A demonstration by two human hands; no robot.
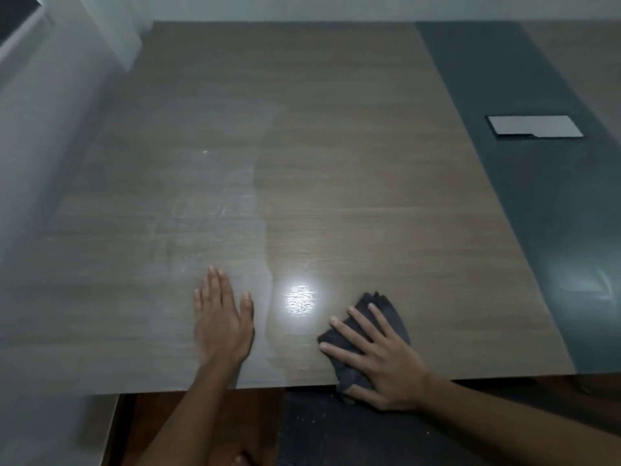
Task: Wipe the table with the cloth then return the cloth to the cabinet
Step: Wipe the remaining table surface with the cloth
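Surface: a wood-grain table fills the view, with a pale wall along its far and left sides and dark floor showing below its near edge.
Landmark: a bright round glare spot lies on the tabletop near the near edge; every place below is given from it.
Cloth: the dark grey cloth lies bunched just right of the glare spot, its lower end hanging a little over the table's near edge.
Right hand: the right hand lies flat on the cloth with fingers spread and straight, pressing it down rather than gripping; the spread probably keeps more cloth against the wood for the wipe.
Left hand: the left hand rests palm down just left of the glare spot, fingers straight and together, holding nothing; it looks placed there as a brace while the person leans in.
Sheen: a paler, hazy patch spreads left of and beyond the glare spot; whether it is damp or dusty cannot be told.
Insert: a dark strip with a light rectangular plate sits well to the right of and beyond the glare spot.
Cabinet: not in view.
Stage: judged to be mid-wipe, with the cloth's return not yet begun.
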